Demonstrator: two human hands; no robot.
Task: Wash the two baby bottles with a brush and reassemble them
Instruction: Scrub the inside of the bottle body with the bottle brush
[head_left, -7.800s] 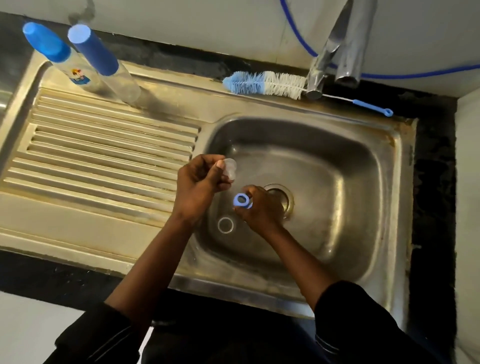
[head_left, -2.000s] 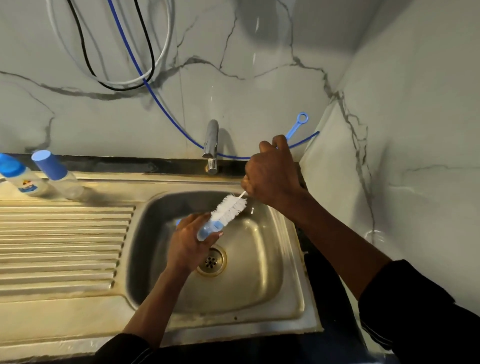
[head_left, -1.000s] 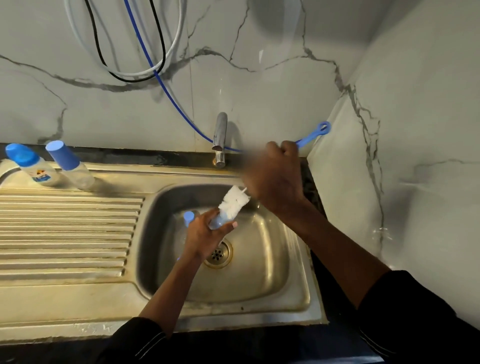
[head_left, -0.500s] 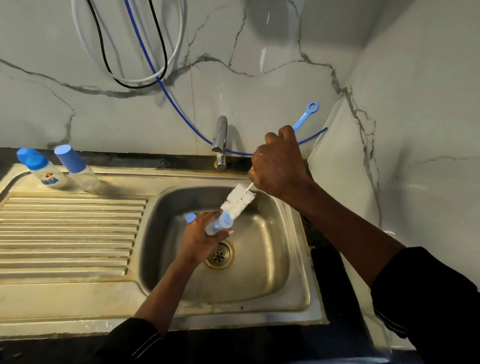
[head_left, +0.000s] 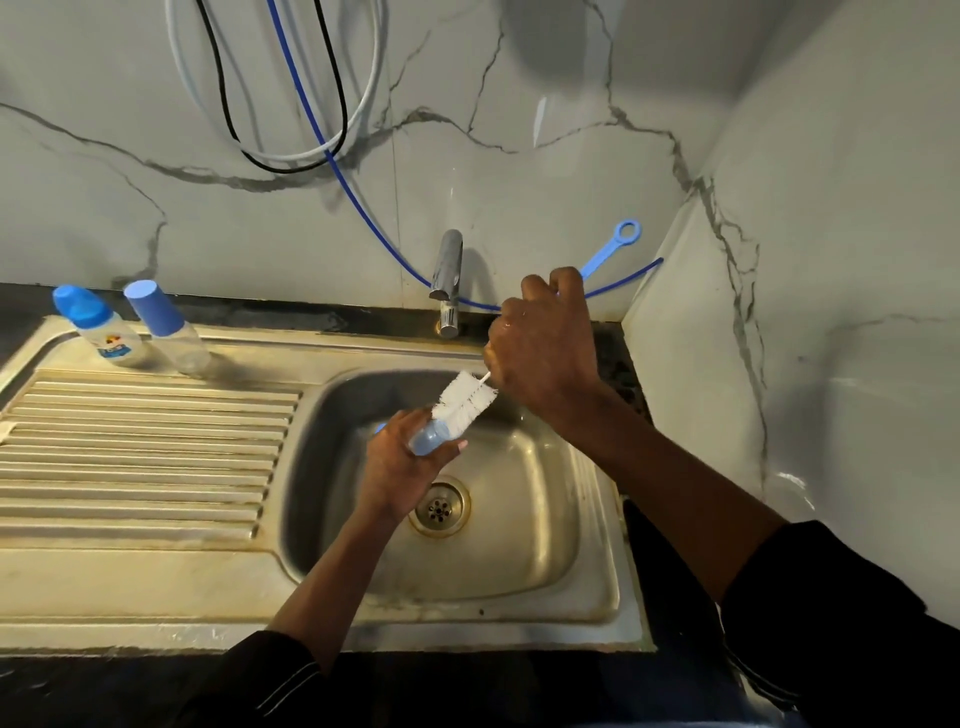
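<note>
My left hand (head_left: 400, 467) grips a small bluish, see-through bottle part (head_left: 428, 439) above the sink basin (head_left: 519, 545). The white bristles of the bottle brush (head_left: 465, 402) poke into its open end. My right hand (head_left: 540, 348) is clenched round the brush's wire stem, and the blue loop handle sticks out behind it toward the wall. Two baby bottles stand at the back left of the drainboard, both capped in blue: one with a printed label (head_left: 98, 327) and one plain and clear (head_left: 166, 327). What exactly the held part is, I cannot tell.
The chrome tap (head_left: 448, 275) stands behind the basin, just left of my right hand. The drain (head_left: 440, 506) lies below my left hand. A ribbed drainboard (head_left: 140, 457) spreads to the left. Hoses and cables hang on the marble wall, and a side wall closes in on the right.
The brush has been worked in and out of the held part over the last two seconds. Both hands stay over the basin. The two capped bottles have not moved.
</note>
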